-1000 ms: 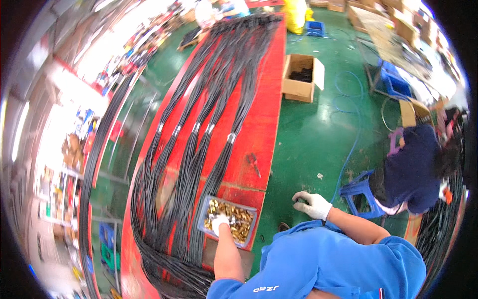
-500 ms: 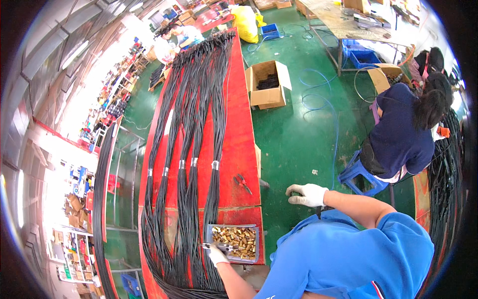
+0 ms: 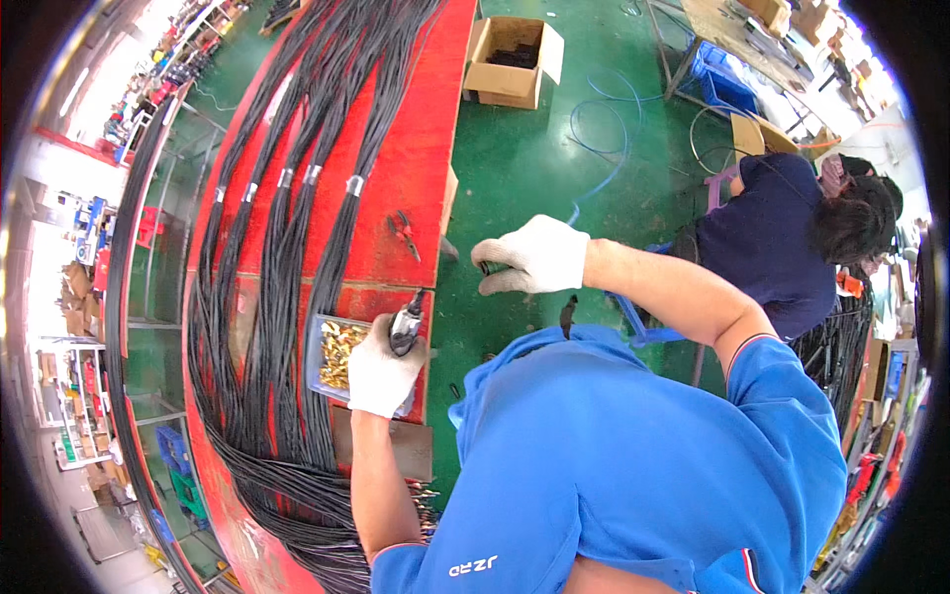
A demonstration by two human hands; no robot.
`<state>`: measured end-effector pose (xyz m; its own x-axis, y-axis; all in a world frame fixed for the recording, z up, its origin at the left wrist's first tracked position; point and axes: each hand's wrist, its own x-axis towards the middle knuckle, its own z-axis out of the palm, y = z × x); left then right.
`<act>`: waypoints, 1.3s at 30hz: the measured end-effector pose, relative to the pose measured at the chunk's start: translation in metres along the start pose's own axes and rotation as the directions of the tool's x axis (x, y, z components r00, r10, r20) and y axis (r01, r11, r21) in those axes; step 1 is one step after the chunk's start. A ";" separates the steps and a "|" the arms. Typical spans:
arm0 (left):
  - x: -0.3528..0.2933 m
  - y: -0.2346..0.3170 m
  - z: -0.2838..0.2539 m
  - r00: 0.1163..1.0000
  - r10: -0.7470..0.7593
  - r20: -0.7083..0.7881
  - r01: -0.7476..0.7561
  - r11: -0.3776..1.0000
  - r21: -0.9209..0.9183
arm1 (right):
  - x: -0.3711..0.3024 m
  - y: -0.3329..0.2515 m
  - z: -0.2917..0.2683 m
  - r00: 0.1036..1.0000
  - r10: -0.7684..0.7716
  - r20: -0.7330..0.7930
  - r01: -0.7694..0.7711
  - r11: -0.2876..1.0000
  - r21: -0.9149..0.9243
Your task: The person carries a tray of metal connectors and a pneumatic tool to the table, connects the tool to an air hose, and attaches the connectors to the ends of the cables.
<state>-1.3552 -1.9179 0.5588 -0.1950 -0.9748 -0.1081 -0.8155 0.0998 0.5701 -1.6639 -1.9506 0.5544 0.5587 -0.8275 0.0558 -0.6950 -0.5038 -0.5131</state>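
My left hand point(image 3: 386, 368), in a white glove, is closed around a small grey and black hand tool point(image 3: 407, 325) whose dark narrow end points away from me. It is over the right side of a grey tray point(image 3: 315, 368) of brass-coloured metal fittings point(image 3: 340, 351). My right hand point(image 3: 534, 257), also gloved, is raised beyond the table's right edge, with thumb and fingers curled toward each other. A dark spot shows between them; whether it is a held thing I cannot make out. Long bundles of black cables point(image 3: 287, 223), tied with silvery bands, lie left of the tray.
Red-handled pliers point(image 3: 404, 236) lie on the red table point(image 3: 381, 213) beyond the tray. An open cardboard box point(image 3: 503, 84) stands on the green floor point(image 3: 604, 178). A person in dark blue point(image 3: 767, 247) sits at the right. A blue hose point(image 3: 594, 193) loops across the floor.
My left hand has risen from the tray's left side to above its right side, with the tool now in plain sight. The right hand's fingers have curled. The whole view has shifted.
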 end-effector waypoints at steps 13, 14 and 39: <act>0.003 0.056 0.016 0.939 0.272 0.212 -0.328 0.894 0.306 | -0.038 -0.006 -0.012 0.984 -0.171 0.050 0.175 0.980 -0.092; 0.003 0.058 0.016 0.936 0.276 0.218 -0.334 0.891 0.306 | -0.041 -0.006 -0.011 0.983 -0.172 0.058 0.177 0.980 -0.093; 0.001 0.036 0.069 0.891 0.446 0.082 -0.428 0.766 0.479 | -0.011 0.003 0.013 0.776 0.110 0.621 -0.323 0.915 0.241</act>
<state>-1.4229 -1.9015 0.5230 -0.5824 -0.8077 0.0913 -0.8026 0.5892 0.0927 -1.6662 -1.9395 0.5413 0.6384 -0.5433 -0.5453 -0.7072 -0.1343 -0.6941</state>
